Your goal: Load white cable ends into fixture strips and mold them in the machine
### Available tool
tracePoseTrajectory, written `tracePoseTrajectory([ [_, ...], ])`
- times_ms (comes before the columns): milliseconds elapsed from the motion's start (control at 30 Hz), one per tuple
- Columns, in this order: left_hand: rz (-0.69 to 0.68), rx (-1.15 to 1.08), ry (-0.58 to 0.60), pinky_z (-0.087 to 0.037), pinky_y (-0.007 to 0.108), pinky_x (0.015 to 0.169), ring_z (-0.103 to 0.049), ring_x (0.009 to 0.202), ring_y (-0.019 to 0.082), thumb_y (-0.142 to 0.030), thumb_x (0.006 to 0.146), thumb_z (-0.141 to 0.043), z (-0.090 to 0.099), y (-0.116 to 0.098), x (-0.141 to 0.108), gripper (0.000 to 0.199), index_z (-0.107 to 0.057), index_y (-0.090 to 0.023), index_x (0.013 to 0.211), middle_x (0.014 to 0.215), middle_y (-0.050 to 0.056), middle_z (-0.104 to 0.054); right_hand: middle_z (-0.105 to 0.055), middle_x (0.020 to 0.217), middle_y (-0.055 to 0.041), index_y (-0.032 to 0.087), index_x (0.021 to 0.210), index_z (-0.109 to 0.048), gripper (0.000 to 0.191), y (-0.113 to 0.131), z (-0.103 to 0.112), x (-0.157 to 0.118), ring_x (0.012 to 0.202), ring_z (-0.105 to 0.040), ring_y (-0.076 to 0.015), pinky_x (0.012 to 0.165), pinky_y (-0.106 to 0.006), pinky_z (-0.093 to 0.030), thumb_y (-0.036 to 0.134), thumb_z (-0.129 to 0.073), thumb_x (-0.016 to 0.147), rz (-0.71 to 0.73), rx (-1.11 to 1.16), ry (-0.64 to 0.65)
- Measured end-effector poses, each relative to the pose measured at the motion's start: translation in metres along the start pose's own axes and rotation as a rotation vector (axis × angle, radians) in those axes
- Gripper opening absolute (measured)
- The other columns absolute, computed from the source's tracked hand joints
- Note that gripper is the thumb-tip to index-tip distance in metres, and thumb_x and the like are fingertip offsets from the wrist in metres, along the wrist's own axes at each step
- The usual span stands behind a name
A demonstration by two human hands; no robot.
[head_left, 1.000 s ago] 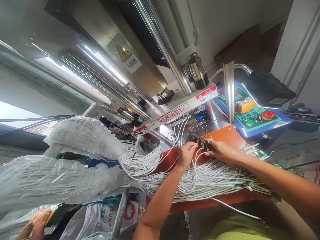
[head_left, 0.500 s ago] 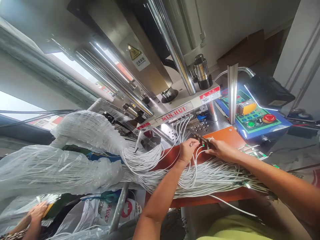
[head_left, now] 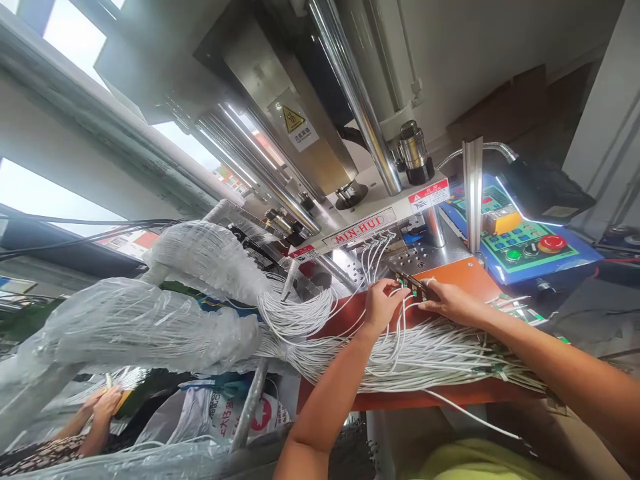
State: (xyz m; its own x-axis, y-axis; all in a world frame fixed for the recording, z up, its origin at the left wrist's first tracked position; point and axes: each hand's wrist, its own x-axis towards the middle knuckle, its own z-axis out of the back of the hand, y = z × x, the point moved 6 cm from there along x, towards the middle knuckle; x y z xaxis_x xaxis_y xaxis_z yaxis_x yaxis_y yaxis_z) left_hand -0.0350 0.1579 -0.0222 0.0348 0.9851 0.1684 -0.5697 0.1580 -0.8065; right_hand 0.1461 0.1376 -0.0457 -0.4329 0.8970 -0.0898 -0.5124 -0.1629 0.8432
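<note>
Near the front of the machine, my right hand [head_left: 443, 299] grips the right end of a dark metal fixture [head_left: 411, 283] that has small green boards in its slots. My left hand [head_left: 383, 303] is closed at the fixture's left part, its fingertips pinching the end of a white cable. White cables [head_left: 401, 327] run down from the fixture. Below both hands, a thick bundle of white cables [head_left: 440, 353] lies on the orange-red surface [head_left: 390, 400]. More cables with connectors sit in the machine's mould area [head_left: 383, 241].
The press [head_left: 360, 227] stands ahead, with steel columns and a hot-surface label. A blue control box [head_left: 540, 247] with a red button is at the right. Plastic-wrapped cable bundles [head_left: 145, 320] hang at the left. Another person's hands [head_left: 103, 403] hold something at the lower left.
The view has shifted, so the scene sits farther right and slightly lower. My left fingertips have moved onto the fixture's boards; my right hand still holds it.
</note>
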Motion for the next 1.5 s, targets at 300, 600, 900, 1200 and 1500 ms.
tracePoseTrajectory([
  [300, 0.115, -0.206, -0.101, -0.05, 0.025, 0.06, -0.065, 0.064, 0.014, -0.027, 0.082, -0.06, 0.019, -0.009, 0.004, 0.013, -0.061, -0.017, 0.09, 0.078, 0.003, -0.073, -0.064, 0.089, -0.0056, 0.023, 0.089, -0.043, 0.026, 0.004, 0.003, -0.001, 0.079, -0.06, -0.0211, 0.068, -0.03, -0.042, 0.046, -0.054, 0.084, 0.006, 0.011, -0.016],
  [600, -0.064, 0.153, -0.078, -0.047, 0.025, 0.074, -0.064, 0.074, 0.013, -0.007, 0.087, -0.042, 0.042, -0.008, 0.009, 0.029, -0.059, -0.017, 0.108, 0.078, 0.002, -0.069, -0.063, 0.083, -0.0039, 0.023, 0.086, -0.041, 0.026, 0.006, 0.003, -0.001, 0.074, -0.058, -0.0195, 0.065, -0.029, -0.04, 0.046, -0.054, 0.084, -0.03, -0.015, -0.011],
  [900, -0.265, 0.249, 0.055, -0.051, 0.025, 0.078, -0.068, 0.081, 0.014, -0.02, 0.087, -0.06, 0.026, -0.004, 0.015, 0.008, -0.067, -0.02, 0.092, 0.091, 0.003, -0.072, -0.064, 0.091, -0.0056, 0.023, 0.091, -0.044, 0.026, 0.004, 0.002, -0.001, 0.081, -0.06, -0.0209, 0.069, -0.029, -0.041, 0.046, -0.053, 0.085, -0.028, 0.02, 0.001],
  [1200, -0.509, 0.244, 0.197, -0.051, 0.023, 0.074, -0.063, 0.076, 0.013, -0.023, 0.087, -0.063, 0.006, 0.002, 0.025, 0.01, -0.072, -0.021, 0.088, 0.079, 0.002, -0.07, -0.063, 0.087, -0.0036, 0.023, 0.089, -0.043, 0.027, 0.005, 0.002, 0.0, 0.078, -0.058, -0.0198, 0.068, -0.029, -0.041, 0.047, -0.053, 0.085, -0.02, 0.046, 0.004],
  [1500, -0.489, 0.198, 0.149, -0.051, 0.024, 0.072, -0.063, 0.075, 0.012, -0.021, 0.087, -0.063, 0.003, 0.012, 0.028, 0.01, -0.072, -0.02, 0.089, 0.081, 0.003, -0.069, -0.062, 0.088, -0.004, 0.023, 0.09, -0.041, 0.026, 0.006, 0.002, -0.001, 0.078, -0.057, -0.0196, 0.068, -0.028, -0.04, 0.046, -0.052, 0.085, -0.024, 0.051, 0.012],
])
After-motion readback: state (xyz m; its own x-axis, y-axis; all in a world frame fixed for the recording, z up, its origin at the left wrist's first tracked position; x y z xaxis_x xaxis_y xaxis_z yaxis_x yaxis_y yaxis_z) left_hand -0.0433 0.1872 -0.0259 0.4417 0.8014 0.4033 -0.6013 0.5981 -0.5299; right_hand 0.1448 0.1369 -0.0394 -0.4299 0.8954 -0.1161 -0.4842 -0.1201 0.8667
